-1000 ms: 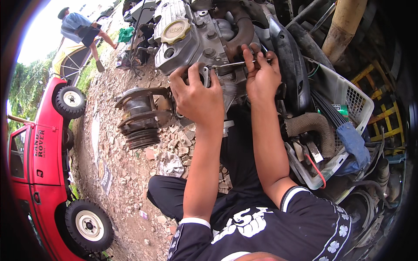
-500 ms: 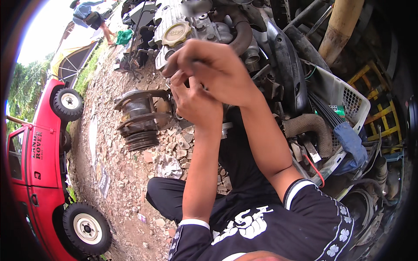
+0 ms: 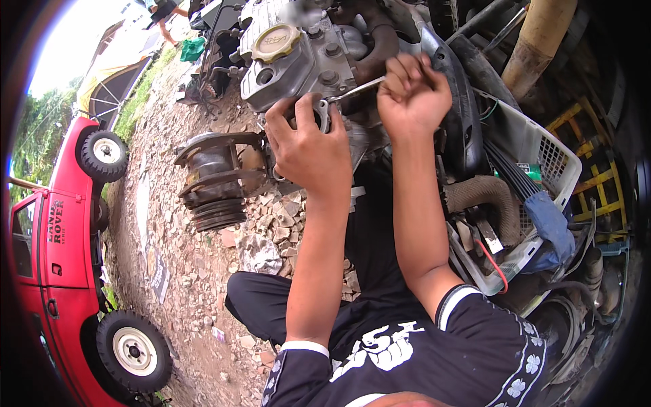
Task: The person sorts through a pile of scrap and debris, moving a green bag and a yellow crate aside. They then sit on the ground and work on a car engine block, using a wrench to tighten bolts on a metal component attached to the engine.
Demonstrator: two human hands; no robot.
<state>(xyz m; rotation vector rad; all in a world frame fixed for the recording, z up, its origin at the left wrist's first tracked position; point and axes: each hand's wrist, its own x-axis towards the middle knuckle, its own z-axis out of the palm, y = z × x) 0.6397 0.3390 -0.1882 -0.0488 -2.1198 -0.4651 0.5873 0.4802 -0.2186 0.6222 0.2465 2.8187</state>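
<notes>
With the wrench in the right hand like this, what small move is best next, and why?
Probably a short pull of the wrench handle toward the body. The right hand grips its far end, its head sits at the engine fitting, and the left hand presses there to steady it.

Red car (image 3: 61,271) w/ white wheels, yellowish cap (image 3: 274,42) on grey engine (image 3: 305,61), prob. white basket (image 3: 536,146).

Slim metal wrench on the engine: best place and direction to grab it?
Take the wrench by the free end of its shank, on the right, where the right hand already has its grip. Its other end sits at the engine fitting beside the left hand. The shank is thin and slants up to the right, so closing from above probably suits.
</notes>
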